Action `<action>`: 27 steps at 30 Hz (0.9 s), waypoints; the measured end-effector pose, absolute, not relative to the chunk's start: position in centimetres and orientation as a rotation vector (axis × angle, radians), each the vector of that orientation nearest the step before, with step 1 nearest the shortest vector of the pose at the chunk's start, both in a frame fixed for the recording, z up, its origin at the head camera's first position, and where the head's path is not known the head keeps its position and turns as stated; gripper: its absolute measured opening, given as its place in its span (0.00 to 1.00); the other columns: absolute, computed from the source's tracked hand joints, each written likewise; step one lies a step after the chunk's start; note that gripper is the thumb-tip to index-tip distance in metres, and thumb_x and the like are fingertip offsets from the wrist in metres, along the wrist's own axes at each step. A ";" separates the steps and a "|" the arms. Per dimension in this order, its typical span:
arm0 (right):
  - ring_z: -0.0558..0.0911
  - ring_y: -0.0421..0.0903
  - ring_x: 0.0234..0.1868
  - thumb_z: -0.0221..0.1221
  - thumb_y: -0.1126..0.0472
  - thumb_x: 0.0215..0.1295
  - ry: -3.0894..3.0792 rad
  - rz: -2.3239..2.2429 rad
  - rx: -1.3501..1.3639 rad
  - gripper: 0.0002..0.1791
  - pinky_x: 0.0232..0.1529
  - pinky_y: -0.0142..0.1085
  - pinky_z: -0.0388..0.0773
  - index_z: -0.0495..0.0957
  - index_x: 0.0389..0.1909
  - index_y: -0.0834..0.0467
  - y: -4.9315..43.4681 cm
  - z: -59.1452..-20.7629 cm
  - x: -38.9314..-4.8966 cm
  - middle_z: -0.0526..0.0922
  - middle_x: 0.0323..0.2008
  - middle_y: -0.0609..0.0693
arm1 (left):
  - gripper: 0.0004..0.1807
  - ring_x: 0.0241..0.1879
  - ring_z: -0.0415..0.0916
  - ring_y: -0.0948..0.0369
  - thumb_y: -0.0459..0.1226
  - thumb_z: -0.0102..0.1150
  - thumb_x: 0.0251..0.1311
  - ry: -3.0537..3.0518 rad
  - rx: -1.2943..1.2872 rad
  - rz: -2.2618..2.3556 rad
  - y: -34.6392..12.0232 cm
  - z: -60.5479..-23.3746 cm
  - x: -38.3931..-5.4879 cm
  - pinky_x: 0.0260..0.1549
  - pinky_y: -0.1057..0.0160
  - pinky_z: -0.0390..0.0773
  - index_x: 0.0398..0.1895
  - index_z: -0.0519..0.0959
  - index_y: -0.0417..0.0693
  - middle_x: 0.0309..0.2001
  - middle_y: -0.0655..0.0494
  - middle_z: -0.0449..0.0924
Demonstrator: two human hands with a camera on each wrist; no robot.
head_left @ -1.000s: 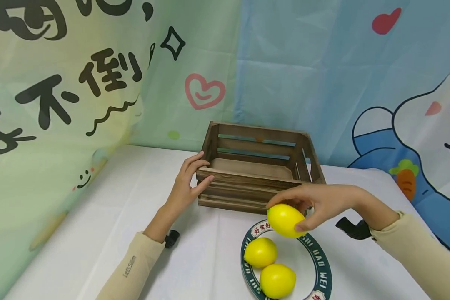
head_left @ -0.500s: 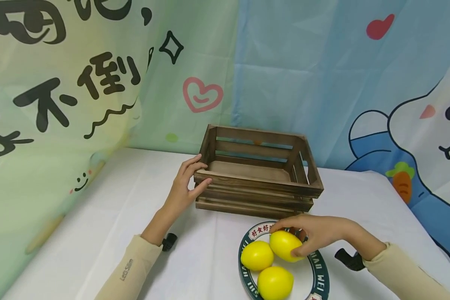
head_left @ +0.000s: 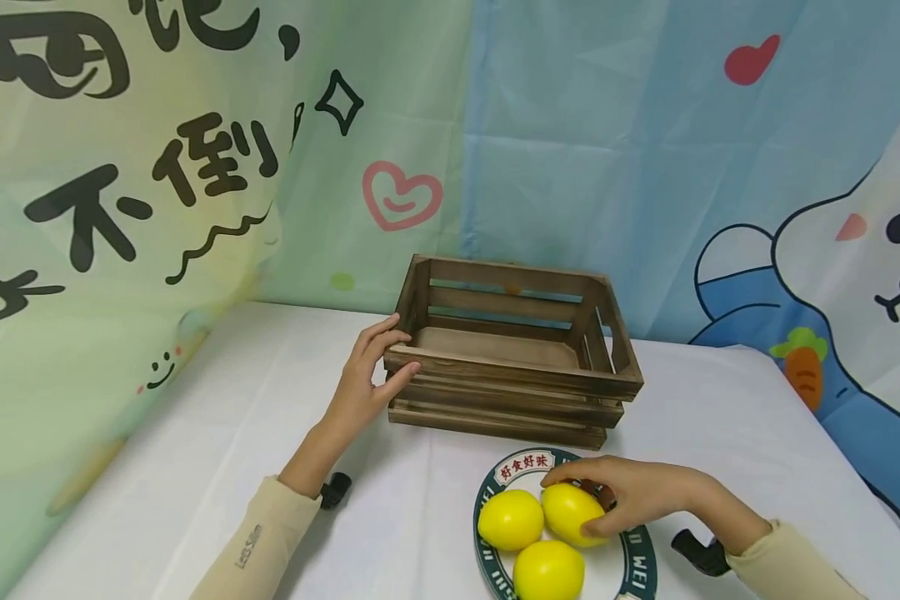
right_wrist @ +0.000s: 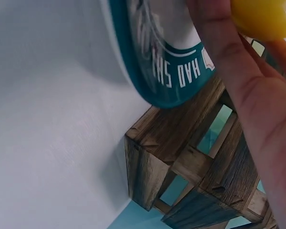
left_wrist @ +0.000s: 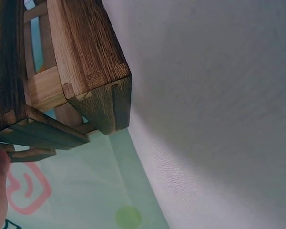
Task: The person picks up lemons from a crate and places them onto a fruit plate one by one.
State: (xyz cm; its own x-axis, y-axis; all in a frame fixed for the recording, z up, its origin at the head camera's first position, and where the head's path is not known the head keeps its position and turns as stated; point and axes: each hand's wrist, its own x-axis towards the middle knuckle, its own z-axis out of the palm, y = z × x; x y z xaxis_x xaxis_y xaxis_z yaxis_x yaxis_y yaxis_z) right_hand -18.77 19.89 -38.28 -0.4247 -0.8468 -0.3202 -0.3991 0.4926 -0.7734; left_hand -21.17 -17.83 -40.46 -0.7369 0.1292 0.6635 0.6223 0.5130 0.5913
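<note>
My right hand (head_left: pixel 637 493) holds a yellow lemon (head_left: pixel 568 510) between its thumb and fingers, low over the round plate (head_left: pixel 640 560). Two more lemons lie on that plate, one at the left (head_left: pixel 510 520) and one nearer me (head_left: pixel 547 572). The plate has a dark green lettered rim; in the right wrist view part of the held lemon (right_wrist: pixel 264 18) shows beyond the fingers. My left hand (head_left: pixel 366 375) grips the front left corner of the slatted wooden crate (head_left: pixel 506 400), thumb on the front slat, fingers over the left side. The crate's visible floor is bare.
A white cloth (head_left: pixel 390 517) covers the table. Behind it hangs a printed backdrop (head_left: pixel 570 150), close to the crate's back. The plate stands just in front of the crate, near its right half. A small black wrist device (head_left: pixel 699 553) sits under the right wrist.
My right hand has lowered the lemon from in front of the crate to the plate, beside the other two lemons. My left hand stays at the crate's corner. The view has shifted slightly.
</note>
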 end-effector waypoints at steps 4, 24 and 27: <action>0.73 0.40 0.43 0.66 0.58 0.59 2.057 -0.830 -1.012 0.34 0.39 0.32 0.78 0.67 0.66 0.58 19.9 -38.7 -18.2 0.72 0.61 0.58 | 0.21 0.69 0.60 0.51 0.32 0.67 0.59 -2.201 -0.621 -1.175 -17.9 -40.3 -21.1 0.63 0.44 0.66 0.55 0.74 0.44 0.69 0.48 0.62; 0.75 0.52 0.58 0.60 0.60 0.68 2.355 -1.019 -1.071 0.28 0.49 0.39 0.81 0.66 0.66 0.61 21.9 -37.5 -17.5 0.72 0.62 0.63 | 0.35 0.71 0.57 0.51 0.37 0.68 0.59 -2.342 -0.575 -1.118 -20.1 -39.5 -19.7 0.60 0.44 0.69 0.68 0.63 0.51 0.73 0.51 0.57; 0.73 0.49 0.59 0.63 0.58 0.65 2.572 -1.001 -1.007 0.28 0.51 0.42 0.81 0.69 0.65 0.56 22.9 -37.0 -17.5 0.72 0.63 0.59 | 0.52 0.72 0.55 0.49 0.44 0.72 0.54 -2.447 -0.481 -1.056 -21.1 -39.0 -19.0 0.58 0.40 0.70 0.76 0.49 0.57 0.75 0.51 0.52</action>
